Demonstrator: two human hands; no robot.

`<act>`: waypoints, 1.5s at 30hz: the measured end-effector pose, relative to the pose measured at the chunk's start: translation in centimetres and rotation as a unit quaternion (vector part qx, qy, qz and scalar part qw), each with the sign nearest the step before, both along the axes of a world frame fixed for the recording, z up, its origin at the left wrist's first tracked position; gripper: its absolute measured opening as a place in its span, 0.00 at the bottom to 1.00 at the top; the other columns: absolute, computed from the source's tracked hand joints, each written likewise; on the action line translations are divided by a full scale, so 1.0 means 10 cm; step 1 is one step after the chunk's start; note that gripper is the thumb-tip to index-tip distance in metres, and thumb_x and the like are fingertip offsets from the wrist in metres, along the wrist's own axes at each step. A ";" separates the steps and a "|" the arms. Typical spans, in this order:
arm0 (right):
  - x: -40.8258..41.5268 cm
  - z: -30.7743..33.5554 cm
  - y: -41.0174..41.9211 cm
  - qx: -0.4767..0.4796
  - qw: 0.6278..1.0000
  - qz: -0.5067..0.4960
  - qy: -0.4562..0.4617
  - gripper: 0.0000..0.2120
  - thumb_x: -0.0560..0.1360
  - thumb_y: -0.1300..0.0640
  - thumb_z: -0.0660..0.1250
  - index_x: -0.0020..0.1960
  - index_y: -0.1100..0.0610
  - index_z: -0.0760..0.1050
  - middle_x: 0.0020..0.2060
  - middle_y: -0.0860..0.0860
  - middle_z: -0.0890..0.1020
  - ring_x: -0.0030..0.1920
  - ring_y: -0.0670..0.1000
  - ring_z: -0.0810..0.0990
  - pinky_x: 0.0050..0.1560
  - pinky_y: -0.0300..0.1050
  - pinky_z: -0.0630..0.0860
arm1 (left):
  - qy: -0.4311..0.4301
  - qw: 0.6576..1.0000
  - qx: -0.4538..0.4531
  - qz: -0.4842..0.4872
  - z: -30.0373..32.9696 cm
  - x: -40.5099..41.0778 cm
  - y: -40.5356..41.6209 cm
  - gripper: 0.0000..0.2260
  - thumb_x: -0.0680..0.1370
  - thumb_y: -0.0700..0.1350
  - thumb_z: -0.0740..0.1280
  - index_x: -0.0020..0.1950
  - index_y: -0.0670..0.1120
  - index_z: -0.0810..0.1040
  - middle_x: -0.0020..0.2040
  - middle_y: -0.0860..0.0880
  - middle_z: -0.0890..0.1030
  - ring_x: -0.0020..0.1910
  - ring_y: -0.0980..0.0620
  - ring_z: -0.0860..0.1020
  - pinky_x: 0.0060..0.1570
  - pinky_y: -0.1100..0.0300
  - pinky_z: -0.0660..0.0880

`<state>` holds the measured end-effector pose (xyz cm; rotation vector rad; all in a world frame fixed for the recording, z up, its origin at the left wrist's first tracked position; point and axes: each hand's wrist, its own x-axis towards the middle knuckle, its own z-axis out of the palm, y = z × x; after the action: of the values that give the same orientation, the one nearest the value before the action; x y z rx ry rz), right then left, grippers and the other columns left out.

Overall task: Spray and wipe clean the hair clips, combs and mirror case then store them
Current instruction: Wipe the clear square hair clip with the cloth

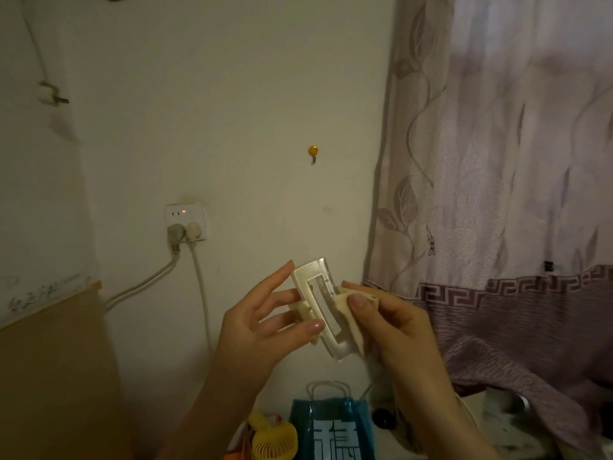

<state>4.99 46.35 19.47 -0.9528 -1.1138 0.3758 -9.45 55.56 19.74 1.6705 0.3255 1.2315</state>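
One head-worn wide-angle cam, aimed fwd and only slightly down, straight at a wall (252,111). Both hands sit close to the lens, low centre: left hand (262,330), right hand (394,330). Wall socket (186,222) lies up-left of the left hand; curtain (504,161) fills the view above and right of the right hand. No 2nd view to overlap.
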 end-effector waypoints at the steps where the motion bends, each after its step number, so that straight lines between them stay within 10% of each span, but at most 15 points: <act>1: -0.01 0.02 0.00 0.000 1.000 0.014 -0.014 0.11 0.71 0.52 0.65 0.46 0.54 0.84 0.37 0.53 0.85 0.35 0.48 0.81 0.36 0.33 0.76 | 0.000 1.000 -0.003 -0.002 0.00 -0.01 0.00 0.33 0.58 0.46 0.76 0.62 0.59 0.74 0.49 0.52 0.85 0.47 0.51 0.84 0.38 0.64 0.79; 17: 0.06 -0.03 0.09 -0.047 0.992 0.115 -0.025 0.07 0.67 0.54 0.69 0.42 0.53 0.85 0.35 0.52 0.84 0.34 0.45 0.82 0.37 0.34 0.76 | 0.022 0.999 -0.015 -0.036 -0.07 0.04 0.19 0.35 0.54 0.43 0.78 0.61 0.56 0.75 0.48 0.50 0.85 0.46 0.47 0.84 0.39 0.61 0.80; 28: 0.14 0.09 0.16 -0.011 0.999 0.006 0.044 0.17 0.64 0.45 0.69 0.41 0.60 0.83 0.36 0.69 0.79 0.35 0.58 0.76 0.39 0.48 0.75 | 0.131 0.986 -0.008 -0.102 -0.01 0.12 0.23 0.35 0.58 0.43 0.80 0.63 0.56 0.75 0.50 0.49 0.84 0.49 0.46 0.84 0.46 0.58 0.80; 35: 0.24 -0.03 0.18 -0.004 0.999 -0.012 0.047 0.22 0.64 0.44 0.69 0.43 0.65 0.80 0.36 0.71 0.76 0.35 0.57 0.75 0.39 0.47 0.74 | 0.047 0.996 -0.033 -0.063 -0.02 0.06 0.25 0.36 0.52 0.43 0.79 0.60 0.52 0.77 0.47 0.47 0.85 0.44 0.47 0.85 0.39 0.61 0.80; 45: 0.17 -0.17 0.25 -0.038 0.997 0.027 0.066 0.21 0.61 0.48 0.71 0.52 0.56 0.84 0.43 0.56 0.86 0.46 0.56 0.84 0.47 0.49 0.80 | 0.050 0.996 -0.037 -0.071 -0.04 0.16 0.18 0.35 0.56 0.40 0.78 0.62 0.52 0.76 0.48 0.48 0.85 0.45 0.48 0.84 0.39 0.62 0.79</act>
<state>6.65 48.83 17.75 -0.9515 -1.0127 0.5206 -7.82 57.34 19.35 1.6652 0.3053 1.0209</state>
